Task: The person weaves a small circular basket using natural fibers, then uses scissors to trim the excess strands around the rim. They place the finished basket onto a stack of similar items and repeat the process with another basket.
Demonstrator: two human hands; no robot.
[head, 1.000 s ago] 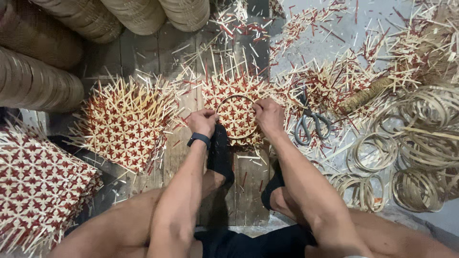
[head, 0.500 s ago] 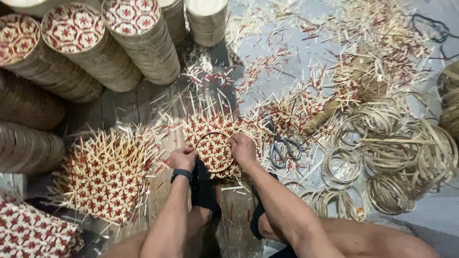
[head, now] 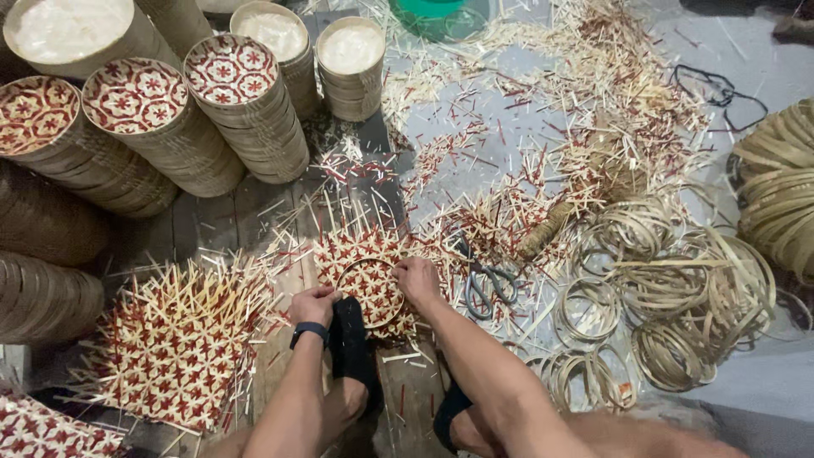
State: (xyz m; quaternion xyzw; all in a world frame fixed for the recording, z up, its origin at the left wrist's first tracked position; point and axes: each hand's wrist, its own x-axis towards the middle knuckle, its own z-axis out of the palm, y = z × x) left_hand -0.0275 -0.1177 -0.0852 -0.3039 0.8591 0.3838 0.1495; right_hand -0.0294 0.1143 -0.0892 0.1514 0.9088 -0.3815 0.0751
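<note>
At the lower centre of the frame, the left hand point(head: 314, 304) and right hand point(head: 418, 280) press a thin round bamboo hoop point(head: 370, 293) onto a red-and-natural woven mat point(head: 373, 254), fingers curled on its rim. A black-socked foot point(head: 350, 331) pins the near edge. If either grip loosens, the springy hoop could likely pop off and shift the weave; grey-handled scissors point(head: 487, 284) lie just right.
</note>
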